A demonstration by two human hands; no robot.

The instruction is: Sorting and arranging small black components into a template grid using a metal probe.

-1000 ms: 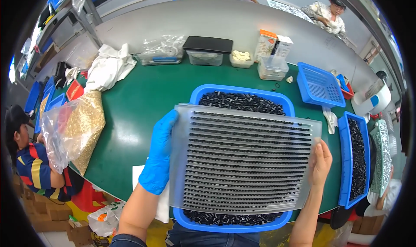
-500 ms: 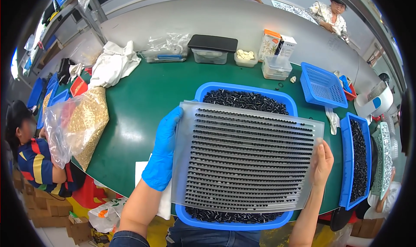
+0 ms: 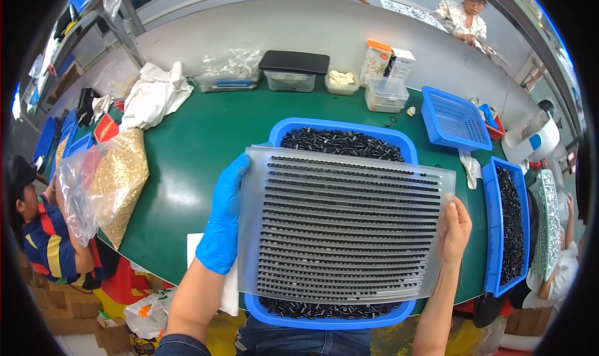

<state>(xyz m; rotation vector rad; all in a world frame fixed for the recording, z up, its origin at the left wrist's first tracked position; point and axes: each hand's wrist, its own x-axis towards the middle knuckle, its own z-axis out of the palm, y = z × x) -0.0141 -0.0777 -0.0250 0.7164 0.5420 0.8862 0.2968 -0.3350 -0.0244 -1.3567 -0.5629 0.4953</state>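
Observation:
Between both hands I hold a translucent slotted plate (image 3: 249, 243) by its left and right edges. Its rows of long slots are lined with small black parts, with a few gaps in the lower rows. My left hand (image 3: 223, 215), in a blue glove, is closed on the left edge. My bare right hand (image 3: 457, 230) grips the right edge, its thumb on the upper face. Under the plate stands a blue tub (image 3: 409, 145) full of small black tubular pieces (image 3: 340, 142); the plate hides the tub's middle.
A blue bin (image 3: 493, 231) of black pieces stands at the right, beside a blue basket (image 3: 452, 122). Lidded plastic boxes (image 3: 290, 81) line the back of the green table (image 3: 181, 187). A bag of golden granules (image 3: 121, 184) lies left, near a co-worker (image 3: 53, 237).
The whole view has shifted slightly, so things appear a little farther left. Both hands keep their hold on the plate, which stays over the tub.

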